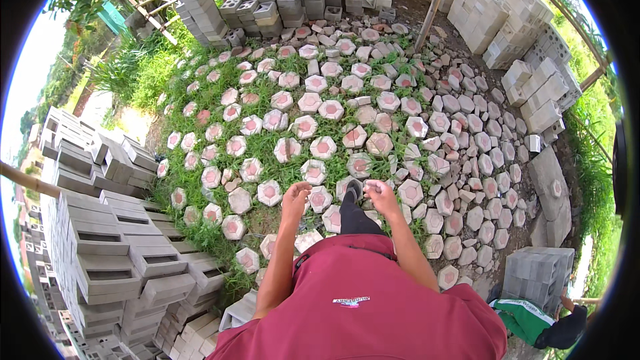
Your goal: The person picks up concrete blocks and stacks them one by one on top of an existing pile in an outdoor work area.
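Note:
My left hand (297,199) hangs in front of my body, fingers loosely bent and apart, with nothing visible in it. My right hand (381,198) is held at the same height, its fingers also loosely curled and apart, and it too looks empty. Neither hand touches anything. Below them lie hexagonal concrete pavers with reddish centres, such as the paver (313,172) just beyond my hands and another paver (410,192) right of my right hand. My foot in a dark shoe (354,189) shows between the hands, among the pavers.
Grass (267,153) grows between the spaced pavers; broken pieces crowd the right side. Hollow concrete blocks (107,247) are stacked at left, with more block stacks (267,10) at the back and block walls (497,17) at right. A pole (433,7) stands behind. A person in green and black (533,323) is lower right.

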